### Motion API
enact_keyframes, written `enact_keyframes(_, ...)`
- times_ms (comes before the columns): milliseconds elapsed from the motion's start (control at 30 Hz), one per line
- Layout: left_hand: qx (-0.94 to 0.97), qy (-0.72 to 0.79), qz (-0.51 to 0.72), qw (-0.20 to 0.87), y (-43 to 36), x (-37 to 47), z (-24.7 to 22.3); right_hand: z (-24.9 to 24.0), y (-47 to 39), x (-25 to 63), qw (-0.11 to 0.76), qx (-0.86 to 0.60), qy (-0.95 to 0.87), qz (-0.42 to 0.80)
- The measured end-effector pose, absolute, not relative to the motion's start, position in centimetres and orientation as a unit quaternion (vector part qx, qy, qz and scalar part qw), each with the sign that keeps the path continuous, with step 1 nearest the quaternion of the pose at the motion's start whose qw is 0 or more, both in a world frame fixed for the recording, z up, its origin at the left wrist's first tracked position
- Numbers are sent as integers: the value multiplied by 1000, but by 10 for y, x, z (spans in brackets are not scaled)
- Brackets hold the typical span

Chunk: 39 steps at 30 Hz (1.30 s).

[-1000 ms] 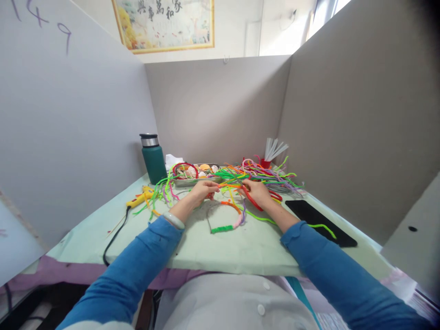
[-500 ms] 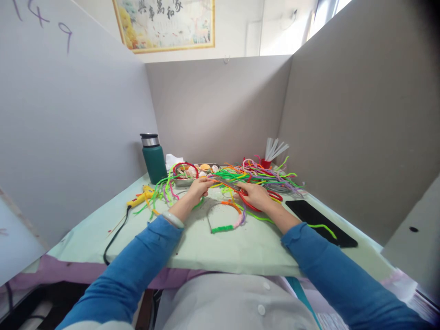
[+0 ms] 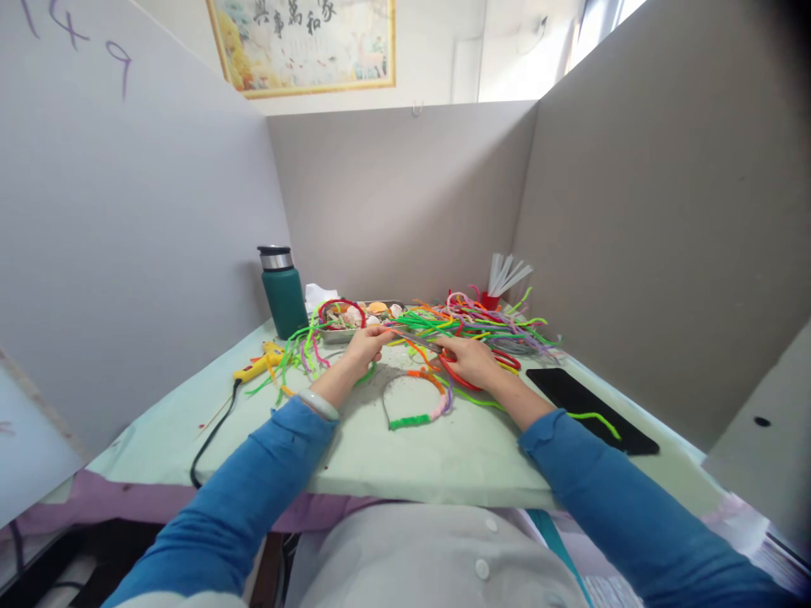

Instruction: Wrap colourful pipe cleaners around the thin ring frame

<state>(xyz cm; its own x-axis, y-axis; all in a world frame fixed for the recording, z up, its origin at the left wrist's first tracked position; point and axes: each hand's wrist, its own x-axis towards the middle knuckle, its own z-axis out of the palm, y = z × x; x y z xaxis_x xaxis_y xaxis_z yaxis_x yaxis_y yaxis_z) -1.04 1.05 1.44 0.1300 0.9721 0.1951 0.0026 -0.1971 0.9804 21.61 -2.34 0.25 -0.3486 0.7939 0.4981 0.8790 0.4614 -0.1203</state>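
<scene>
My left hand (image 3: 368,348) pinches the end of an orange pipe cleaner (image 3: 422,355) above the middle of the table. In my right hand (image 3: 470,361) is a pair of scissors (image 3: 419,341) with red handles, its blades pointing left at the orange strand near my left fingertips. The finger loops are partly hidden by my right hand. Below both hands lies a headband (image 3: 410,420), wrapped in green, pink, purple and orange fuzzy sections, with a bare thin stretch on its left side.
Loose pipe cleaners (image 3: 487,319) are heaped at the back right, beside a red cup (image 3: 490,301) of white sticks. A metal tray (image 3: 340,336) of small pieces stands behind. At left are a green bottle (image 3: 285,300) and yellow glue gun (image 3: 257,365); at right, a black phone-like slab (image 3: 608,422).
The orange strand now slants down below the scissor blades, where it ran along them before. Both hands have stayed almost in place.
</scene>
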Motion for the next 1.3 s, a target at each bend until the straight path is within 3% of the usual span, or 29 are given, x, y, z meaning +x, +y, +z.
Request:
enact_keyframes(400,587,429,521,447,15,-12,11,1,-22,217,266,-508,-817,-58)
enact_keyframes(667,649,392,466,456,0,-5,16,-3,-18,206,435,-459,-764,124)
enact_keyframes(800,676,380,438,454,-1,0,10,-5,-19,194,450,-402,-762,236)
enact_keyframes(1300,695,420,398,426,7,-3,3,-5,-19,196,469,-401,-779,113)
